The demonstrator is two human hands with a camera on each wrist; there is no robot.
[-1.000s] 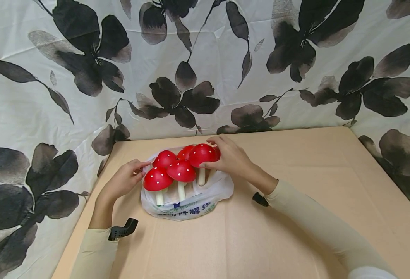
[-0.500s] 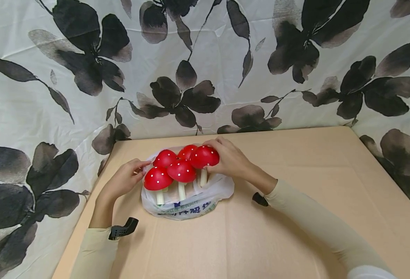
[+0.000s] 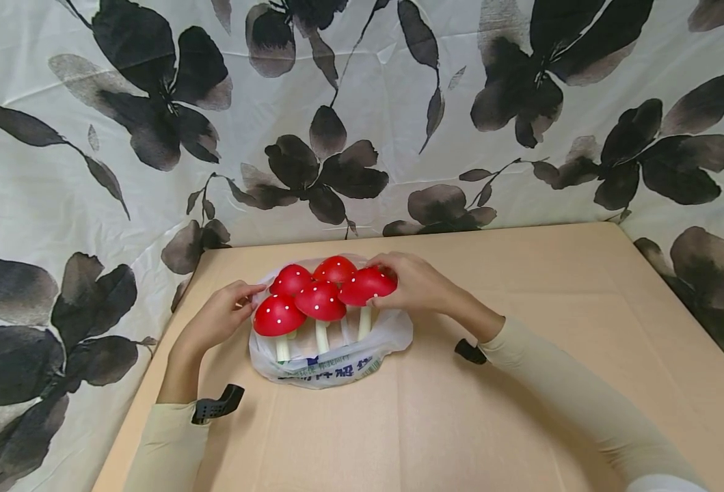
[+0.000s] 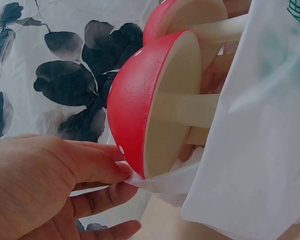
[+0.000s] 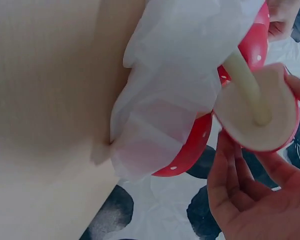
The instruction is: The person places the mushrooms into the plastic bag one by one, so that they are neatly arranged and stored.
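Observation:
Several toy mushrooms [image 3: 318,301] with red, white-dotted caps and pale stems stand in a white plastic bag [image 3: 392,335] with printed writing. My right hand [image 3: 420,283] grips the rightmost mushroom [image 3: 366,285] by its cap. In the right wrist view, that mushroom's cream underside [image 5: 280,117] and stem show, with fingers and thumb at the cap's rim. At the bag's left side, my left hand [image 3: 223,316] pinches the bag's edge between thumb and finger. The left wrist view shows a red cap [image 4: 135,100] just beside those fingertips. Stem bottoms are partly hidden by the bag.
The bag rests on a light wooden-coloured table [image 3: 491,410], towards its far left part. Behind the table hangs a white cloth [image 3: 417,171] with dark flower prints. A black wrist device [image 3: 217,404] sits on the left forearm.
My right hand has shifted the rightmost mushroom slightly right and towards me, tilting its cap. More of the red cap behind it now shows. The left hand stays in place.

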